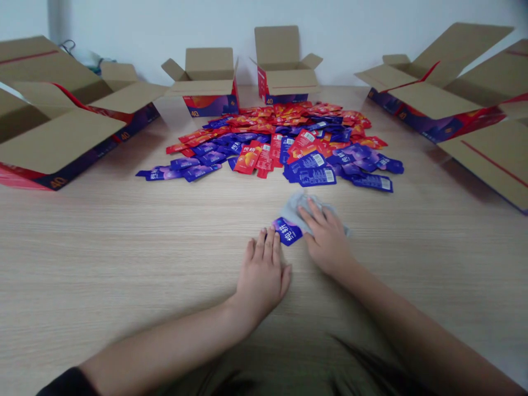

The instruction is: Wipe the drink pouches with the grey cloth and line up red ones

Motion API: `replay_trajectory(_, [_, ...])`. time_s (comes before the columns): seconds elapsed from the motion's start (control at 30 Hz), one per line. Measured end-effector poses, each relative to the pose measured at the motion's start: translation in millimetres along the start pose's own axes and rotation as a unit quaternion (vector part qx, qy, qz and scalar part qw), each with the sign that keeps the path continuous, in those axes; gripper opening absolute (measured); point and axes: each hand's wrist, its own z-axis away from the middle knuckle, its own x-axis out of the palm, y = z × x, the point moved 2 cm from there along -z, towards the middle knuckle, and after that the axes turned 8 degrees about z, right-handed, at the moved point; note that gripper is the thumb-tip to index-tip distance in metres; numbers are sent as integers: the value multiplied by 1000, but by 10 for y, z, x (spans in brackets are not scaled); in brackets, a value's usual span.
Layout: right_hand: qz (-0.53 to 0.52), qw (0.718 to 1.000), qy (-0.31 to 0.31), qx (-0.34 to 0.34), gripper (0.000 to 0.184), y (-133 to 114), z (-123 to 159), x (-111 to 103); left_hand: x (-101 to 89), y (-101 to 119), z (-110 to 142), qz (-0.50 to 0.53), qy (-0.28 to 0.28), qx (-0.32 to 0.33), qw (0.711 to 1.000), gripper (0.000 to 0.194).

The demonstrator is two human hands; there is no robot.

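Note:
A blue-purple pouch with white lettering lies flat on the table in front of me. At its left edge rest the fingertips of my left hand, which is laid out flat, palm down, with nothing in it. My right hand presses a crumpled light-grey cloth down over the pouch's upper part, fingers bent over the fabric. That part of the pouch is hidden under the cloth. Beyond the cloth spreads a loose heap of similar pouches, some red, others blue-purple.
Open cardboard boxes stand around the heap: two at the left, the nearer one close to me, two at the back, and others at the right. A white wall closes off the table behind.

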Motion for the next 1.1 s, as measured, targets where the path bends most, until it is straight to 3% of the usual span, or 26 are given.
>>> replay_trajectory(0.07, [20,999,12,47,55,70,-21,-2,10,-2,2,1,2,1,1000,63])
replay_trajectory(0.23, [36,999,-18,-23,55,-27,34,-23,32,-14,17,-2,3,-16,1000,65])
replay_trajectory(0.4, [31,998,6,60,53,155,-27,-1,23,-13,20,2,5,-13,1000,64])
replay_trajectory(0.6, [-74,996,2,-52,56,66,-1,94,22,-22,8,1,-3,-15,1000,67])
replay_trajectory(0.77, [-169,982,59,62,53,424,-124,35,38,-29,7,1,-1,-13,1000,67])
replay_trajectory(0.87, [-179,974,100,94,52,392,-114,-68,26,-24,4,3,-1,-13,1000,67])
replay_trajectory(0.97, [-182,977,114,-7,57,33,-12,-92,-1,-15,-3,5,-4,-9,1000,65])
replay_trajectory(1.03, [-168,978,70,-100,60,-200,45,-27,-8,-10,-6,8,-26,-5,1000,62])
replay_trajectory(1.1, [-150,978,17,-143,61,-287,54,59,-7,-7,-5,12,-43,-5,999,59])
